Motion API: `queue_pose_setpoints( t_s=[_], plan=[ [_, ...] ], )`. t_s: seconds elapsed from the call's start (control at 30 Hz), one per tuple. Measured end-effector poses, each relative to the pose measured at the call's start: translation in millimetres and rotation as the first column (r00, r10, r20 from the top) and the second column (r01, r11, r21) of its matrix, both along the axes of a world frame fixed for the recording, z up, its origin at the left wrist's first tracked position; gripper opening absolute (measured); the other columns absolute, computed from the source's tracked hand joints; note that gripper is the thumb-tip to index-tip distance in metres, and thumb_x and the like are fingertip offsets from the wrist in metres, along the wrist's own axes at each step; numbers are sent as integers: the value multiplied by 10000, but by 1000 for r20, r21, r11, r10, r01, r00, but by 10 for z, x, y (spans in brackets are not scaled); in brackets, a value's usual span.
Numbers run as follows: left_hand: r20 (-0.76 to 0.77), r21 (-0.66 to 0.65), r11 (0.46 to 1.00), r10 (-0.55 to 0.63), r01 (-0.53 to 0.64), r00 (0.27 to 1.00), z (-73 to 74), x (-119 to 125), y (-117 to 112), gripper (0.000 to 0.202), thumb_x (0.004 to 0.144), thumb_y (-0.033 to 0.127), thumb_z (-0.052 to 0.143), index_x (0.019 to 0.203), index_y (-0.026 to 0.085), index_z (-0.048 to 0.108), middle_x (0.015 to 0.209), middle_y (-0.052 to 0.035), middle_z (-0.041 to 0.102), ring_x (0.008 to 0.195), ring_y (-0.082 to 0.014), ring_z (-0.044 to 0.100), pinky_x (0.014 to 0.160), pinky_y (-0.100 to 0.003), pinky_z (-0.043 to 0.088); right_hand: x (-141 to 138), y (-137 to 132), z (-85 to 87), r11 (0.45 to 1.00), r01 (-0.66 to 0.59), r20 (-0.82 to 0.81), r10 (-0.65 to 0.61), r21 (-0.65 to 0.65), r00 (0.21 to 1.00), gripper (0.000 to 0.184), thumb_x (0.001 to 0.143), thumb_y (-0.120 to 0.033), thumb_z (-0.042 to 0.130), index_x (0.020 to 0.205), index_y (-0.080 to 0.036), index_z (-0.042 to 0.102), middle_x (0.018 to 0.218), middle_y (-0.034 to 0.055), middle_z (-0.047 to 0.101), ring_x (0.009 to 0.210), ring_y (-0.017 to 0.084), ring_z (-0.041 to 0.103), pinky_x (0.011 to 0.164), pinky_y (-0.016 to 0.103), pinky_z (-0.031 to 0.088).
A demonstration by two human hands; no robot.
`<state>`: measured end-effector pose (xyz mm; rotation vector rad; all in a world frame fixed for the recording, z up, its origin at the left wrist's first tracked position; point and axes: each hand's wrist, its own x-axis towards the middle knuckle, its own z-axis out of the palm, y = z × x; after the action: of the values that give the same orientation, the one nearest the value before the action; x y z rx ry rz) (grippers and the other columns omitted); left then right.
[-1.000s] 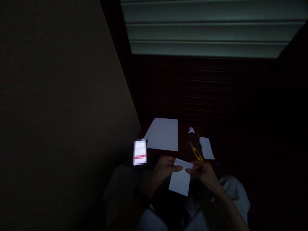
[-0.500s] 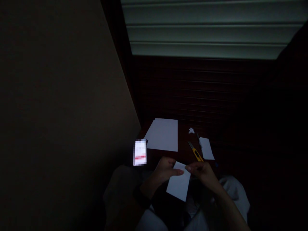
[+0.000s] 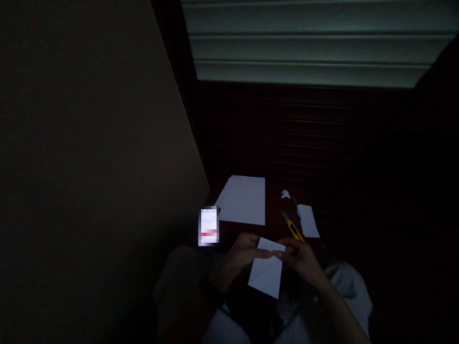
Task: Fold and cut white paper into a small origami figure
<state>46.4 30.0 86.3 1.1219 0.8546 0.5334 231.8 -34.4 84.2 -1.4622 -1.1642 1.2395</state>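
Between my two hands is a white piece of paper [image 3: 266,274], held over my lap with a faint diagonal crease across its lower part. My left hand [image 3: 247,249] grips its upper left edge, thumb lying across the front. On the upper right edge, my right hand [image 3: 297,255] pinches the sheet, and its thumb tip meets the left thumb near the middle. The fingers behind the paper are hidden. Just beyond my right hand lies a yellow box cutter [image 3: 293,229] with its blade showing.
A stack of white sheets [image 3: 244,200] lies on the dark table. To its right are a small folded paper shape [image 3: 285,194], a dark pen [image 3: 297,208] and a white paper slip [image 3: 309,221]. A lit, blurred-out screen [image 3: 208,227] stands at the left, near the wall [image 3: 107,143].
My right thumb has slid left and down onto the paper's face, meeting the left thumb. The paper's upper right corner now shows. Objects on the table stay where they were.
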Motion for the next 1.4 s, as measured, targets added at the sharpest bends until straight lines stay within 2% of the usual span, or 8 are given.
queue_pose_setpoints(
  t_s=[0.17, 0.37, 0.57, 0.67, 0.83, 0.97, 1.17, 1.4],
  plan=[
    [63, -26, 999, 20, -19, 998, -59, -5, -20, 402, 556, 282, 806, 875, 72, 680, 848, -130, 700, 706, -235, 658, 608, -300, 474, -13, -16, -4, 1000, -16, 35, 16, 1, 999, 370, 657, -491, 700, 778, -141, 684, 597, 8, 600, 534, 132, 517, 471, 223, 365],
    [75, 7, 998, 67, -68, 995, -56, 37, -24, 401, 564, 305, 807, 868, 75, 682, 836, -125, 698, 690, -218, 650, 601, -284, 474, -14, -19, 41, 1000, 25, 76, -26, 13, 997, 388, 672, -490, 692, 847, -144, 690, 596, 15, 621, 559, 161, 559, 503, 245, 412],
    [-26, 168, 982, 88, -82, 996, -12, 95, -48, 586, 515, 302, 828, 1041, 112, 655, 639, -30, 649, 536, -135, 572, 487, -214, 397, -30, 24, 126, 994, -44, 94, 34, 102, 995, 299, 716, -417, 682, 896, -181, 713, 838, 57, 703, 761, 206, 620, 652, 273, 465],
    [-95, 204, 978, 55, -35, 994, 8, 112, -61, 668, 512, 295, 826, 1125, 119, 626, 554, 12, 599, 463, -100, 503, 443, -197, 336, -55, 48, 106, 996, 32, 104, -41, 84, 994, 250, 695, -406, 698, 755, -165, 728, 725, 52, 697, 673, 191, 605, 590, 263, 445],
    [-77, 182, 983, 25, -10, 997, -5, 116, -60, 645, 531, 286, 812, 1124, 112, 629, 639, -18, 635, 505, -108, 520, 458, -198, 359, -82, 36, 56, 990, 108, 114, -118, 88, 986, 230, 691, -382, 703, 685, -153, 712, 654, 39, 674, 607, 164, 573, 553, 250, 418],
    [-116, 232, 973, 17, 11, 993, -53, 112, -56, 641, 520, 263, 814, 1117, 115, 635, 635, -9, 632, 494, -90, 498, 437, -177, 321, -115, 33, 53, 991, 47, 91, -59, 126, 994, 211, 693, -367, 707, 726, -159, 710, 712, 40, 682, 654, 168, 583, 578, 245, 426],
    [-113, 176, 984, -1, 21, 994, -132, 119, -59, 708, 501, 265, 821, 1158, 109, 606, 721, -40, 670, 574, -135, 572, 484, -199, 395, -148, 50, 4, 989, 104, 91, -114, 109, 989, 207, 695, -345, 703, 628, -151, 681, 607, 21, 639, 568, 140, 538, 521, 234, 394],
    [-74, 134, 987, -76, 85, 994, -154, 108, -70, 729, 482, 255, 830, 1158, 101, 603, 807, -69, 697, 647, -175, 615, 545, -236, 445, -163, 70, -136, 993, 70, -41, -66, 92, 997, 193, 652, -329, 745, 635, -151, 672, 616, 23, 650, 575, 143, 552, 546, 244, 414]
  ],
)
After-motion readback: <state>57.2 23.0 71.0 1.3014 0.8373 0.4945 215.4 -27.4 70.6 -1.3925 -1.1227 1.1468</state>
